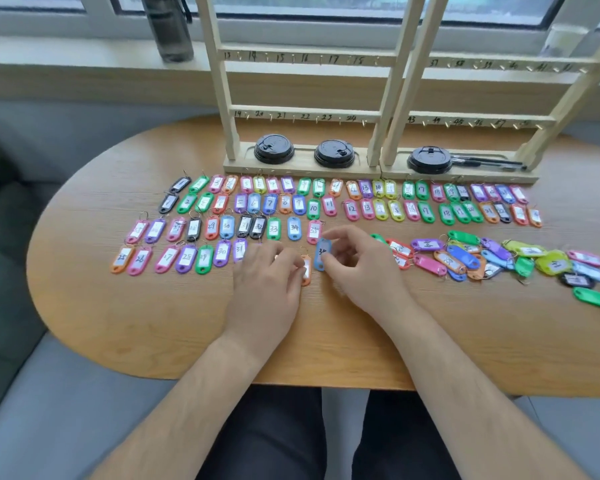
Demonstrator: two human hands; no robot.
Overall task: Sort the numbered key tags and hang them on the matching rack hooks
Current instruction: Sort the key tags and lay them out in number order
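Wooden oval table (187, 323), sorting: right hand (361, 271) pinches blue plastic tag 34 (323, 252), left hand (264, 282) grip unclear; next, probably set it down in sequence.

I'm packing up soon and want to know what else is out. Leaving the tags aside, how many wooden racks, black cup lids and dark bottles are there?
Wooden racks: 2
Black cup lids: 3
Dark bottle: 1
Total: 6

Soft daylight, wide-angle bowing.
Window (309, 3) beyond the right grip (361, 271) lights evenly; faint shadows; its fingers (340, 235) motion-blurred, frame edges smeared.
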